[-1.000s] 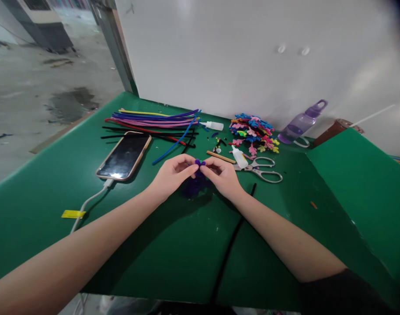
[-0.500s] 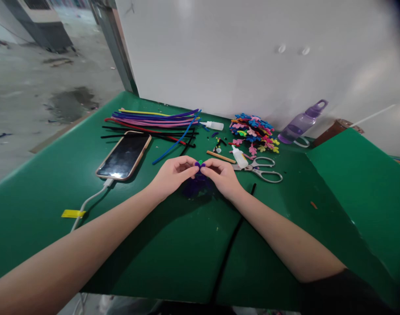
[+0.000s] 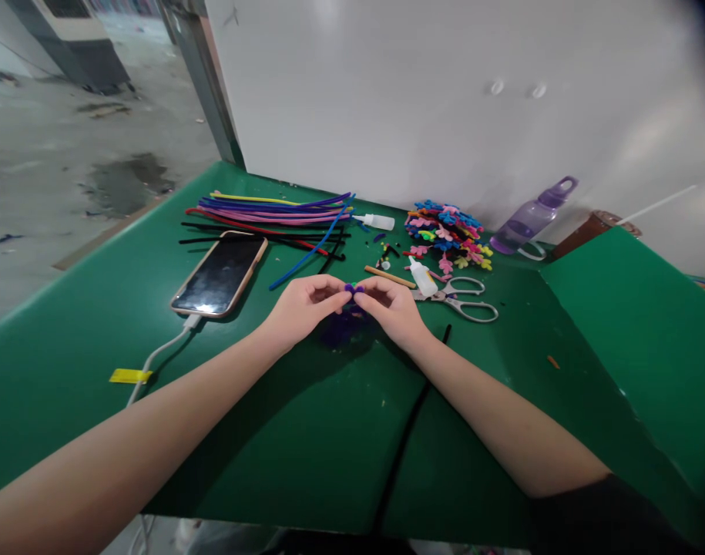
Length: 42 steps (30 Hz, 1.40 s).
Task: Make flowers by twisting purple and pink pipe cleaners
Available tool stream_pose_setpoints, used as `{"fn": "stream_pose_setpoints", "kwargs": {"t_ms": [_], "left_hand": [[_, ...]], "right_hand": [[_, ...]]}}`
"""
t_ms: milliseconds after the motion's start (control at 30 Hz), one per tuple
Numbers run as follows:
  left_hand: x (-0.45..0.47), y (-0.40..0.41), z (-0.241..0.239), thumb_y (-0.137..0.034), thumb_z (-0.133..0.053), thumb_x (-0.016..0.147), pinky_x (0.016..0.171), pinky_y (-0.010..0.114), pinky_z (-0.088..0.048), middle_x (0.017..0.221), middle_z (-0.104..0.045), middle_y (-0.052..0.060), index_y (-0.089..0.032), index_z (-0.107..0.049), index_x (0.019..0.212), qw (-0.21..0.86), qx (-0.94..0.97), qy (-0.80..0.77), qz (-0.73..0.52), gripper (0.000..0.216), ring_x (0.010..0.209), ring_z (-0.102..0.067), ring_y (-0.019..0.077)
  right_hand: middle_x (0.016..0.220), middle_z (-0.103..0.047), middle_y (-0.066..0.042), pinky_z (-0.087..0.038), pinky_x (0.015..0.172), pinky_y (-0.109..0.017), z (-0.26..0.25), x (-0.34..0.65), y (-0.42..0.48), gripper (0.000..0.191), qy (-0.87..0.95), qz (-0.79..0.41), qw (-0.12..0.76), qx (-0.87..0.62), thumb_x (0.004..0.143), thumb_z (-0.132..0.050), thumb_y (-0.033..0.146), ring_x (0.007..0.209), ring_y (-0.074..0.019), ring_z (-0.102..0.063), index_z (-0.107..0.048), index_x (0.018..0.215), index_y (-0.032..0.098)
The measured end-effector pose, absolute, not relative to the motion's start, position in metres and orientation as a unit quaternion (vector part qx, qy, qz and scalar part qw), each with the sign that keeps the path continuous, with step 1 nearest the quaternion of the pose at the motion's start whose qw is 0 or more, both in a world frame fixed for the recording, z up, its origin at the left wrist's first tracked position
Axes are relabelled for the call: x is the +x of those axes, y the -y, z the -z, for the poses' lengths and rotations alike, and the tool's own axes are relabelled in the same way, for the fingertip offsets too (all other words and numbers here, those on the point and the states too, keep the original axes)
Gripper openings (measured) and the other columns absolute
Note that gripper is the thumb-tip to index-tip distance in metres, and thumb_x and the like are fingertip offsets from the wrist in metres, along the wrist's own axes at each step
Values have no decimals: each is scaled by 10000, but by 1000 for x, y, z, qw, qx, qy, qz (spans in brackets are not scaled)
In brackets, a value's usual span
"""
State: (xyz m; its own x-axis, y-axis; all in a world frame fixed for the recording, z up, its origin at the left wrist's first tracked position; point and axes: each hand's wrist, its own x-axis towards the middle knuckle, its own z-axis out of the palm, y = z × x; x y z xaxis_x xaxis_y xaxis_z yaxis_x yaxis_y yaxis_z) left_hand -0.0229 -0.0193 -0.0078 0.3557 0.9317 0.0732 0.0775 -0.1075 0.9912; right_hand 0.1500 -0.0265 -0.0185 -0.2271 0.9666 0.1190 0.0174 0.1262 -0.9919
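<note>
Between my two hands, at the middle of the view, is a small purple pipe-cleaner piece [image 3: 350, 288] with a speck of green behind it. My left hand [image 3: 306, 307] pinches its left side between thumb and forefinger. On its right side, my right hand [image 3: 394, 310] pinches it the same way. Most of the piece is hidden by the fingers. Below them, purple stuff [image 3: 339, 330] shows dimly on the green table, its form unclear. Scissors [image 3: 459, 297] and a white glue bottle [image 3: 422, 277] lie just right of my right hand, with a wooden stick [image 3: 390, 277] beyond the fingers.
Pipe cleaners [image 3: 271, 210] lie in a bundle at the back left, near a phone [image 3: 220, 274] on a cable. A colourful pile of pipe-cleaner shapes [image 3: 444, 230], a second glue bottle [image 3: 377, 222] and a purple water bottle [image 3: 531, 217] stand along the wall. A black pipe cleaner [image 3: 407, 443] lies in front.
Both hands keep their pinch in nearly the same place. Less of the green bit shows between the fingertips now. Everything else on the table stays put.
</note>
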Motion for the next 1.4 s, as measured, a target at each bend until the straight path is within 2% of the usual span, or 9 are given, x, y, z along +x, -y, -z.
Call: {"fn": "stream_pose_setpoints", "kwargs": {"t_ms": [267,467,1100,1400], "left_hand": [[-23,18,12,-314,-603,750,615,237,-426,668,-602,2,-145,-640,777,469,681,-415,-380,174,623,-539,116],[-23,18,9,-304,-570,769,624,246,-435,701,-619,16,-147,-622,766,403,733,-418,-355,165,640,-545,125],[-23,17,10,-320,-561,757,559,234,-421,642,-599,5,-152,-612,741,452,720,-405,-336,177,587,-531,122],[-24,16,13,-329,-597,737,586,237,-426,649,-611,9,-153,-636,754,428,702,-431,-371,181,598,-539,122]], "right_hand": [[760,-670,-15,-541,633,-272,14,147,33,115,687,-333,461,-452,746,-584,249,654,-127,-616,-641,818,180],[737,-689,-28,-546,600,-253,13,145,37,124,710,-268,452,-469,712,-585,211,606,-126,-630,-660,799,165],[716,-680,-12,-539,585,-255,16,146,37,116,725,-246,450,-460,706,-581,215,586,-124,-622,-664,780,183],[761,-700,-26,-555,620,-278,17,146,35,148,708,-258,458,-471,757,-572,274,648,-149,-651,-681,810,188]]}}
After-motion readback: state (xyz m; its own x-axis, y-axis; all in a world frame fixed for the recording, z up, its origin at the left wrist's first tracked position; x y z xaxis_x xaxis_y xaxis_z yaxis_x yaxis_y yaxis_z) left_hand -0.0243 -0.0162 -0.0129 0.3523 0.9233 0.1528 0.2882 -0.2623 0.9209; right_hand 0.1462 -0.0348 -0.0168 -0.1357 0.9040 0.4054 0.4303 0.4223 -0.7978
